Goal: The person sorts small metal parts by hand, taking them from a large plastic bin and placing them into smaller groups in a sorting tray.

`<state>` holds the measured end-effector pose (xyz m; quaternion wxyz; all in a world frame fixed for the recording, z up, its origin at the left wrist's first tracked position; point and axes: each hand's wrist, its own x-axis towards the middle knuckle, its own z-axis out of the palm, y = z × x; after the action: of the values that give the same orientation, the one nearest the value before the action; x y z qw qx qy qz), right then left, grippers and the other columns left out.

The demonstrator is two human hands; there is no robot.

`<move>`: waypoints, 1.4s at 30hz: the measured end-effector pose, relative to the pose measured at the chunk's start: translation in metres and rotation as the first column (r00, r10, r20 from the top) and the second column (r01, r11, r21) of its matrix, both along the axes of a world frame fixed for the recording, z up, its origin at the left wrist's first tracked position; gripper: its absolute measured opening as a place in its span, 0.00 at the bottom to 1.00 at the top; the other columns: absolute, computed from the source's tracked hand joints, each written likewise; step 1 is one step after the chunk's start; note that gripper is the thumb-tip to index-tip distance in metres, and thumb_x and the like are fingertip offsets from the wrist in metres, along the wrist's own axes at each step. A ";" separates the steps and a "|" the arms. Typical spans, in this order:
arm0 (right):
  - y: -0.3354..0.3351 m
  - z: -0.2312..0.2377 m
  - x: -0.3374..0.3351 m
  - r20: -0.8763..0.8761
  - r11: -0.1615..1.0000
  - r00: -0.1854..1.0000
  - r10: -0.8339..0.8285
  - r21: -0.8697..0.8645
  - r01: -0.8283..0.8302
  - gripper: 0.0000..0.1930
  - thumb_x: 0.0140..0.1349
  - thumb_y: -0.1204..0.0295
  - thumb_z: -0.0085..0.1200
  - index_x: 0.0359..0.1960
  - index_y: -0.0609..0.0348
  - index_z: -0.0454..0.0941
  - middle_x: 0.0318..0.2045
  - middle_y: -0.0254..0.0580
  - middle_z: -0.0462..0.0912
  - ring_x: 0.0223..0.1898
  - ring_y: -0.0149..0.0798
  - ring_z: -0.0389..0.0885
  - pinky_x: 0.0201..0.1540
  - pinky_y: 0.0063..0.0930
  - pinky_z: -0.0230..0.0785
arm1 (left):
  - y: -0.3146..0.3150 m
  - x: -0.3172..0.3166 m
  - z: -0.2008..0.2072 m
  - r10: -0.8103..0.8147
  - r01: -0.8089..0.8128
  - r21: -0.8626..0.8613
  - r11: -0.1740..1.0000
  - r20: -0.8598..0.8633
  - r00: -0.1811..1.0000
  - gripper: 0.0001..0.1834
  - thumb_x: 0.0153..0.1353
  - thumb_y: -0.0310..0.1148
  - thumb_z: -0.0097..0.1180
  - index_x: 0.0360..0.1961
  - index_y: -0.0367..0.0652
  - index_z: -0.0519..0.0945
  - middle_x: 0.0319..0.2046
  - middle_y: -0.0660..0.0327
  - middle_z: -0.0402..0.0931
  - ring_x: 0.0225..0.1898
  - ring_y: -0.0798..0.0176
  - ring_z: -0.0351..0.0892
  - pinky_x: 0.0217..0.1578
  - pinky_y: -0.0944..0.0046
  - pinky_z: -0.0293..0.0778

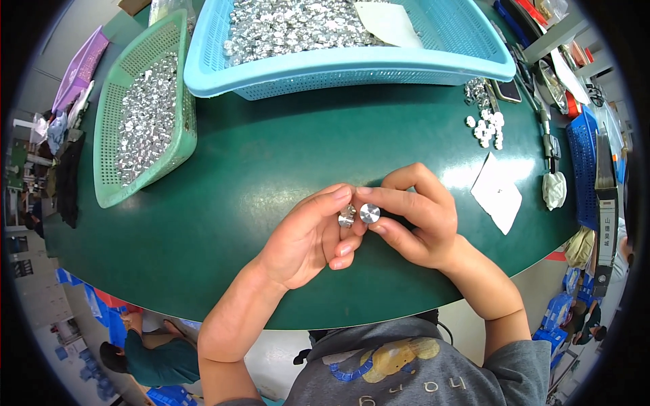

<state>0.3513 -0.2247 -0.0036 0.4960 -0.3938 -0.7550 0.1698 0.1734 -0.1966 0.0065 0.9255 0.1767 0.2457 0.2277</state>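
Above the near part of the green table, both of my hands meet with small shiny metal parts between them. My right hand (421, 220) pinches a round metal part (370, 213) between thumb and forefinger, its flat disc face turned upward. Just left of it, another small metal part (347, 216) with a notched edge sits in the curled fingers of my left hand (308, 233). The fingertips of the two hands are close together; whether they touch I cannot tell.
A blue basket (352, 73) of small metal parts, with a white sheet (389, 24), stands at the far side. A green basket (188, 128) of similar parts is at left. Loose parts (486, 128) and white paper (497, 193) lie at right. A person (152, 355) sits at lower left.
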 end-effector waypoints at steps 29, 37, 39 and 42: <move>-0.115 0.003 0.103 0.293 0.692 0.679 -0.673 -0.073 0.718 0.13 0.42 0.82 0.52 0.34 0.61 0.74 0.33 0.46 0.72 0.36 0.46 0.72 0.38 0.32 0.65 | 0.141 -0.181 0.029 0.867 -0.438 0.753 0.492 -0.378 0.324 0.19 0.54 0.44 0.48 0.44 0.45 0.70 0.45 0.63 0.68 0.48 0.64 0.64 0.54 0.51 0.51; -0.132 -0.022 0.104 0.191 0.572 0.546 -0.816 0.121 0.811 0.08 0.43 0.76 0.54 0.28 0.56 0.75 0.29 0.39 0.74 0.31 0.42 0.74 0.34 0.34 0.65 | 0.166 -0.154 0.020 0.639 -0.284 0.720 0.633 -0.279 0.717 0.20 0.56 0.39 0.43 0.44 0.36 0.73 0.39 0.55 0.74 0.43 0.57 0.72 0.43 0.60 0.68; -0.139 -0.020 0.104 0.131 0.551 0.536 -0.834 0.139 0.823 0.05 0.42 0.74 0.55 0.23 0.54 0.73 0.27 0.37 0.73 0.30 0.40 0.73 0.33 0.32 0.64 | 0.161 -0.141 0.023 0.581 -0.087 0.830 0.551 -0.307 0.754 0.19 0.56 0.39 0.44 0.43 0.35 0.73 0.38 0.53 0.74 0.42 0.55 0.72 0.42 0.59 0.68; -0.151 -0.019 0.096 0.161 0.542 0.523 -0.837 0.115 0.832 0.12 0.43 0.72 0.56 0.12 0.54 0.64 0.23 0.35 0.71 0.26 0.39 0.71 0.30 0.33 0.61 | 0.161 -0.122 0.020 0.592 0.126 0.935 0.332 -0.311 0.743 0.19 0.57 0.39 0.46 0.41 0.35 0.73 0.36 0.51 0.73 0.40 0.53 0.71 0.42 0.57 0.67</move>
<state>0.4475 -0.3755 -0.0227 0.4440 -0.7156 -0.5215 -0.1371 0.0517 -0.0354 0.0268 0.4806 0.6829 0.3837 0.3942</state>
